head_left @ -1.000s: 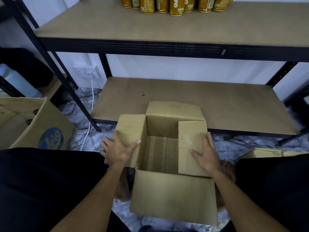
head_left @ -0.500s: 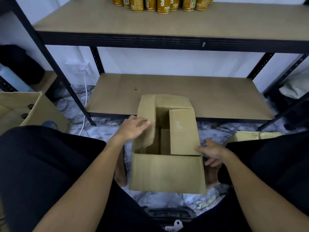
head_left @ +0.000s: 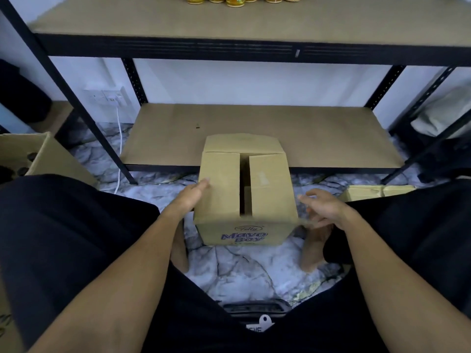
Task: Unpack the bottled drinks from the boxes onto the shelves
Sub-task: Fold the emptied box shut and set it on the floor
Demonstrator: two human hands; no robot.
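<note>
Brown box (head_left: 221, 200) in the middle of the frame, on the floor (head_left: 242, 271), just in front of the low shelf (head_left: 331, 138). Top flaps (head_left: 267, 179) folded down, thin dark gap between them. Left hand (head_left: 193, 197) flat on the left flap, fingers straight, gripping nothing. Right hand (head_left: 323, 207) loose and empty, just beside the right wall. Bottles (head_left: 234, 0) lined up at the top middle, on the high shelf (head_left: 153, 21). Probably closing this box: press both flaps down evenly, then slide aside slowly.
</note>
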